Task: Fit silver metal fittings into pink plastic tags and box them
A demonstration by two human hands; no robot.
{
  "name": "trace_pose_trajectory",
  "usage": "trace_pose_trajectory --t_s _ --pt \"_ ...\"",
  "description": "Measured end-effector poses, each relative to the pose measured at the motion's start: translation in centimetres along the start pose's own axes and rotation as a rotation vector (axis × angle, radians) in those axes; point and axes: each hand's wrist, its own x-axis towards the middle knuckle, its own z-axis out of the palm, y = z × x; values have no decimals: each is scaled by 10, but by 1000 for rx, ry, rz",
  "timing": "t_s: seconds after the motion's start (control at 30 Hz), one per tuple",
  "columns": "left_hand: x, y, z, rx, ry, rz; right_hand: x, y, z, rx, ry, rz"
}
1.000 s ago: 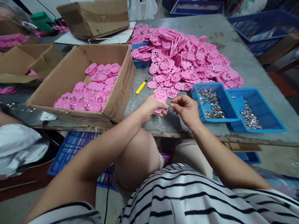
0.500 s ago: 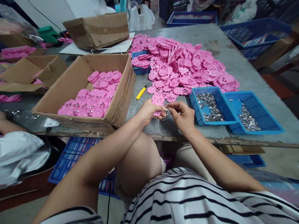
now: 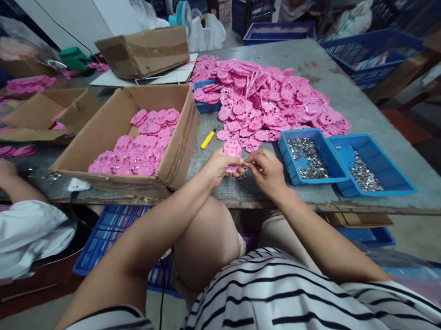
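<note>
At centre, left hand [image 3: 220, 168] grasps a pink piece [image 3: 232, 148]; right hand [image 3: 269, 172], grip unclear. Upper-right, green-marked sack [image 3: 353, 20] is illegible.

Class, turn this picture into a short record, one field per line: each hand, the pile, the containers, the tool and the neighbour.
Left hand: holds a pink piece
Right hand: beside the left, near metal bits; exact grip too small to tell
Pile: pink pieces heaped on the table, beyond the hands
Cardboard box: left of the pile, partly filled with pink pieces
Blue trays: two, right of the hands, holding metal bits
Tool: yellow handle, lying between box and pile
Neighbour: bare arm and white sleeve, left edge
</note>
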Motion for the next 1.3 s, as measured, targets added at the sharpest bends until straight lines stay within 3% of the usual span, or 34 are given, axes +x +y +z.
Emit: trace_pose_trajectory --t_s 0.13,0.23,0.3,0.53,0.77,1.13,1.3 --pt "3 1 1 -148 -121 39 7 -1 3 227 112 236" --pt "3 4 4 -287 -180 53 12 -5 5 474 110 450" --pt "0 6 4 -328 -213 65 15 -8 4 576 108 514" --pt "-15 10 -1 -262 -286 181 18 -20 -5 647 158 489" --pt "-17 5 3 -185 -327 497 12 -29 1 577 221 458" --pt "-18 6 5 -79 -242 483 16 -36 12 727 184 456" --pt "-19 6 5 -107 -274 501 16 -36 14 748 202 506"
